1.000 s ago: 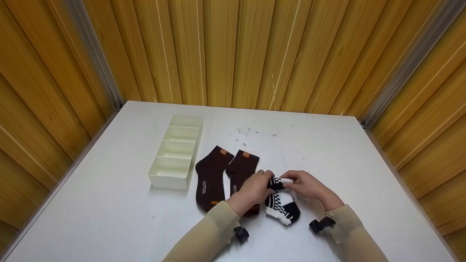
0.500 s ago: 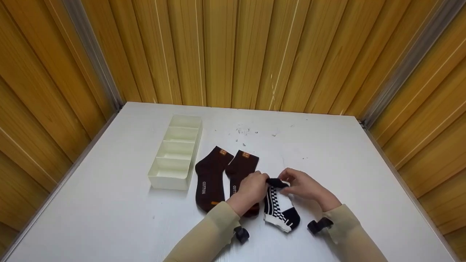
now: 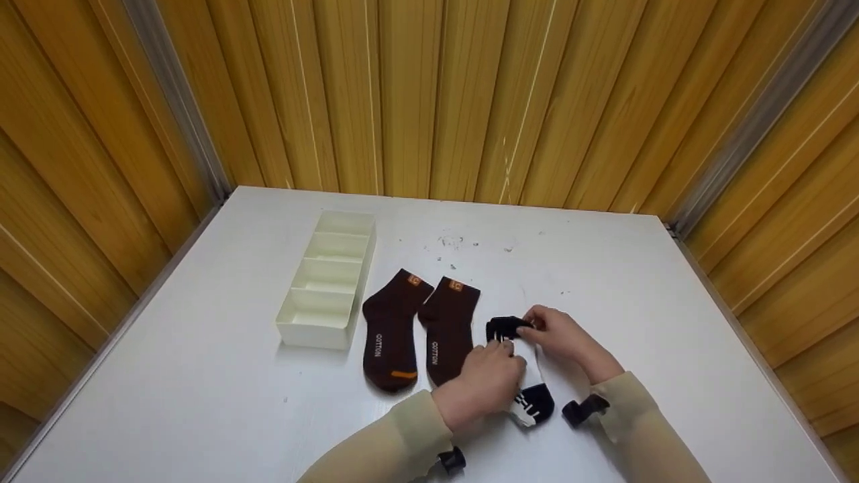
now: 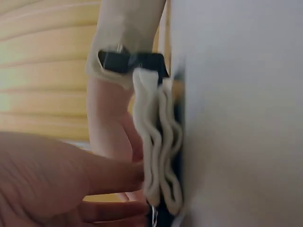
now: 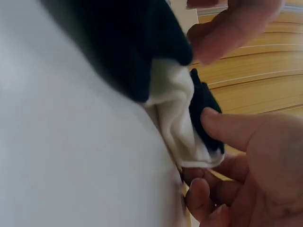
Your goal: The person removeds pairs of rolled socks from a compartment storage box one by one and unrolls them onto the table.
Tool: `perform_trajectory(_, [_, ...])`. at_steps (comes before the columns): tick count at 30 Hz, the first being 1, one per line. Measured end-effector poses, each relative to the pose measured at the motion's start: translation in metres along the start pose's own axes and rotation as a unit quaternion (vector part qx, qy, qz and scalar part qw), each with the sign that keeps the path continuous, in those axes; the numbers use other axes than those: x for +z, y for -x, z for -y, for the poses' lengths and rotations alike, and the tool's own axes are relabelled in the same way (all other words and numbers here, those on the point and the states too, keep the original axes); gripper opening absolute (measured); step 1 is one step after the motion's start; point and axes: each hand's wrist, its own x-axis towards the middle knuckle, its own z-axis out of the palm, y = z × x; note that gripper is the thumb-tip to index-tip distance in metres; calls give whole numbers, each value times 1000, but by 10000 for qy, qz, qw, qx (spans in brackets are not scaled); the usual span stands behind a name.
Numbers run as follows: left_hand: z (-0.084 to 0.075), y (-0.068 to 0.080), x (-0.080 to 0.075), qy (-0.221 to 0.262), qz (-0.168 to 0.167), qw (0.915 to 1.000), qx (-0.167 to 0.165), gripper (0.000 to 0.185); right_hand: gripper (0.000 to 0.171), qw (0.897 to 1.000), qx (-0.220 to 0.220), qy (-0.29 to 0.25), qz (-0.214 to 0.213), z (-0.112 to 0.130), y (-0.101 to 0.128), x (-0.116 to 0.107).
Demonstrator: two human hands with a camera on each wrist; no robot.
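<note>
Black-and-white patterned socks [image 3: 537, 397] lie stacked on the table at right of centre, their far end folded over in black. My left hand [image 3: 486, 379] lies across their middle, fingertips touching the fabric and hiding much of the pattern. At the far end, my right hand [image 3: 567, 335] pinches the folded edge between thumb and fingers; the right wrist view shows that thumb [image 5: 215, 123] on the dark cloth. Layered white cuffs [image 4: 147, 123] face the left wrist camera. Two dark brown socks [image 3: 391, 335] lie flat left of my left hand.
A pale, open box [image 3: 314, 339] with several compartments in a row stands on the white table [image 3: 188, 376], left of the brown socks. Yellow wood-patterned panels [image 3: 402, 100] rise behind the table and at both sides.
My left hand has moved from the far end of the patterned socks nearer to me, onto their middle. The right hand stays at the far end and now pinches the folded edge.
</note>
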Motion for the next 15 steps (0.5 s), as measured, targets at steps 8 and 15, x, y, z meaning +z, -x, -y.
perform_trajectory(8, [-8,7,-1,-254,762,9968,55,46,7,9977,-505,163,411,16,15,-17])
perform_trajectory(15, [-7,6,-1,-165,953,9953,27,59,33,9879,-1288,389,772,18,19,-15])
